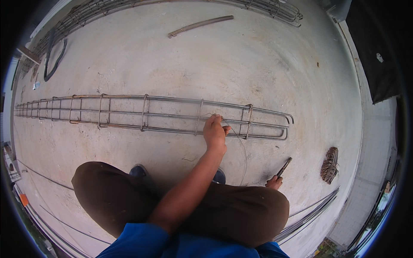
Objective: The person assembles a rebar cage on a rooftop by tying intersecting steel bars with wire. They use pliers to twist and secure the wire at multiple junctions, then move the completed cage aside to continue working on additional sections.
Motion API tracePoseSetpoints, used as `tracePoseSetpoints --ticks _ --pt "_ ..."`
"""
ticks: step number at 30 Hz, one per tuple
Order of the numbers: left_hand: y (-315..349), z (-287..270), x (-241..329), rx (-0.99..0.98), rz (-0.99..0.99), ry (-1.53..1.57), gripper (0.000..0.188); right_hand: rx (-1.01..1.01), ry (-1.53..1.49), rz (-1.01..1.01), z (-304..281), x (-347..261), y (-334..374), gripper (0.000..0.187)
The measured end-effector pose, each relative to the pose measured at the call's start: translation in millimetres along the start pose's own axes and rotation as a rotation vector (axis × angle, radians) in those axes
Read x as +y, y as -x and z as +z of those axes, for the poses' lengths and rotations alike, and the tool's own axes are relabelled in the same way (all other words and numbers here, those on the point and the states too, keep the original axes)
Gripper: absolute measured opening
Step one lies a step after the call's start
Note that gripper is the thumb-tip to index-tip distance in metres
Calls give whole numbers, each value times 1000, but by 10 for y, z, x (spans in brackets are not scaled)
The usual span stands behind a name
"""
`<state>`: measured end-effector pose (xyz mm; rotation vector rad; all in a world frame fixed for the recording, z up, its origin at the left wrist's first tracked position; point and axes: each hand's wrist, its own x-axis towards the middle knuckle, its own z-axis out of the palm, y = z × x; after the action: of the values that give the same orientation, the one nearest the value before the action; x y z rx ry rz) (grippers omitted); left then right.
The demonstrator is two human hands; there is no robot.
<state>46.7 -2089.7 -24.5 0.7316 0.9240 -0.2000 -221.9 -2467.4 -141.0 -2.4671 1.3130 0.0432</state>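
A long, narrow reinforcing-bar cage (145, 112) lies across the floor in front of me, with square stirrups along it and hooked bar ends at the right. My left hand (216, 131) is at its near-right part, beside a stirrup, fingers pinched on a thin tie wire (245, 159). One length of that wire trails from the hand down toward my right knee. Low on the right, past the knee, my right hand (274, 182) grips a slim dark hand tool (284, 166), whose exact kind is unclear. The tool points up and right, apart from the cage.
A bundle of tie wire (330, 165) lies at the right. Loose bars (307, 217) rest at lower right. Beyond the cage are a short rod (200, 26), a bent dark strip (55, 64) and more bar cages (275, 9). My shoes (138, 171) stand just near the cage.
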Motion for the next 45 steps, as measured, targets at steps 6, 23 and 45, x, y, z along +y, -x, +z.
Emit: tracePoseSetpoints --ticks 6,23,45 --pt "7 -17 39 127 -35 -19 31 -17 -794 -66 -707 -1782 447 33" --pt "-185 -131 -210 -27 -64 68 19 156 1189 -1535 -946 -4774 1044 43" --pt "-158 -106 -181 -101 -28 198 23 392 1222 -1687 -852 -4669 1096 34"
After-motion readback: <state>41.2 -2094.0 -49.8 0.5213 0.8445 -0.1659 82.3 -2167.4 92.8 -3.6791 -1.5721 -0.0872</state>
